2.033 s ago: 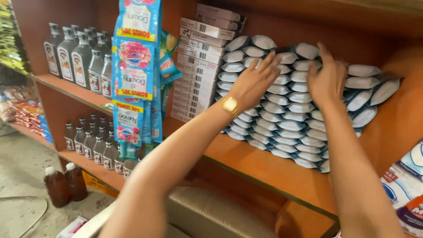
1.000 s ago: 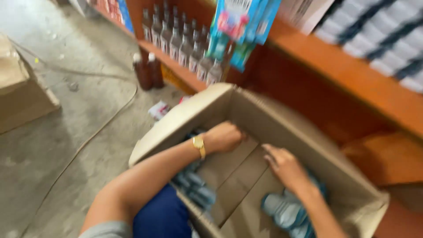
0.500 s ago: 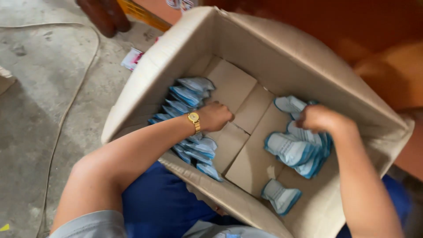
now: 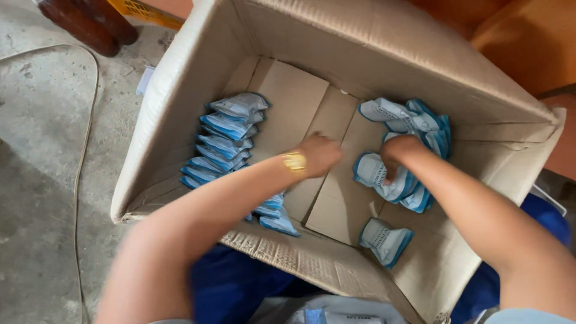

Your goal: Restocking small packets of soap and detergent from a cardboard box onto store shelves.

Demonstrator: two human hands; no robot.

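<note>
Our right hand (image 4: 401, 151) closes on blue-white packets (image 4: 384, 177) in the carton (image 4: 180, 120); left hand (image 4: 321, 153) curled, empty; best grip stacks squarely.

Matt brown corrugated cardboard box (image 4: 384, 42), glossy plastic blue-and-white packets (image 4: 231, 129), shiny gold metal watch (image 4: 294, 162) on the left wrist, rough grey concrete floor (image 4: 42, 138), smooth orange-painted wooden shelf (image 4: 522, 42)

Blue-white sachets (image 4: 390, 174) lie heaped in the open cardboard box (image 4: 384, 42), right side.
</note>
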